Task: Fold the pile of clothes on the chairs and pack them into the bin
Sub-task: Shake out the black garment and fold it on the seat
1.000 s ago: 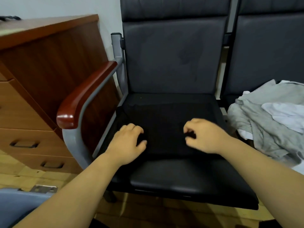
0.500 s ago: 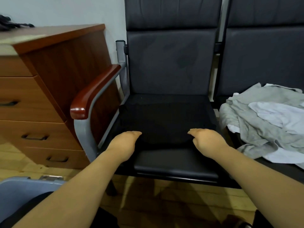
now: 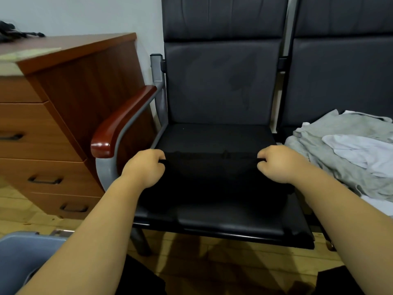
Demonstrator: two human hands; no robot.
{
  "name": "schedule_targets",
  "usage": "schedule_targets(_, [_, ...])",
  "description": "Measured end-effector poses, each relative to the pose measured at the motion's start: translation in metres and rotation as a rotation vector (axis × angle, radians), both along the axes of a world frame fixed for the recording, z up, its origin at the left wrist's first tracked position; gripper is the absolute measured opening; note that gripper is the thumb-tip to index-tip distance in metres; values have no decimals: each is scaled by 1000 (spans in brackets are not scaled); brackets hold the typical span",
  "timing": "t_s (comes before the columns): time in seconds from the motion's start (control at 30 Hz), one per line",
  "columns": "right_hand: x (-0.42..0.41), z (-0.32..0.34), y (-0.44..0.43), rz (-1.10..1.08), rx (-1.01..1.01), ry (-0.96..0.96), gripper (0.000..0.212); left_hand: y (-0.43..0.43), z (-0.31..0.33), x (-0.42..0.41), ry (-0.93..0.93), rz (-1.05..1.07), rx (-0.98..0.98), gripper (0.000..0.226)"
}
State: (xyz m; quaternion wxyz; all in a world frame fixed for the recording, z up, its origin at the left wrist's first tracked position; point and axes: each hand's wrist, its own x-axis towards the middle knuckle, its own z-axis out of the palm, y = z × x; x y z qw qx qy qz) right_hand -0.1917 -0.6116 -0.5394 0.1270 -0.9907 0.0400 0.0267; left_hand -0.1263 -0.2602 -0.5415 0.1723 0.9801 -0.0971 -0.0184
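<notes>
A black garment (image 3: 212,177) lies on the seat of the left black chair (image 3: 223,226), hard to tell from the dark seat. My left hand (image 3: 144,169) grips its left edge and my right hand (image 3: 276,162) grips its right edge, both with curled fingers, the fabric stretched between them. A pile of grey and white clothes (image 3: 344,152) lies on the chair to the right. The rim of a grey-blue bin (image 3: 23,248) shows at the lower left on the floor.
A wooden drawer cabinet (image 3: 53,128) stands to the left of the chair, close to the red-brown armrest (image 3: 121,124). Dark cables (image 3: 14,33) lie on the cabinet top. The floor below is wooden parquet (image 3: 212,262).
My hands went from lying on the black garment to gripping its side edges and lifting the front part up off the seat. The view shifted slightly.
</notes>
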Motion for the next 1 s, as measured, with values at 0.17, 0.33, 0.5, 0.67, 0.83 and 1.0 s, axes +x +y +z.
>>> schedule_targets(0.17, [30, -12, -4, -106, 2, -140, 17, -11, -6, 29, -84, 152, -81, 9])
schedule_targets(0.33, [60, -31, -12, -107, -61, -141, 19, -20, -22, 63, -112, 190, -173, 17])
schedule_targets(0.5, [87, -52, -20, -123, -48, -220, 13, -28, -47, 92, -149, 241, -179, 23])
schedule_targets(0.67, [103, -75, -25, -186, -128, -333, 23, -37, -69, 109, -186, 259, -87, 27])
schedule_targets(0.83, [95, -75, -20, -260, -222, -469, 32, -53, -71, 99, -316, 202, 58, 35])
schedule_targets(1.0, [87, -64, 8, -39, -90, -287, 24, -85, -65, 65, -300, 19, 84, 26])
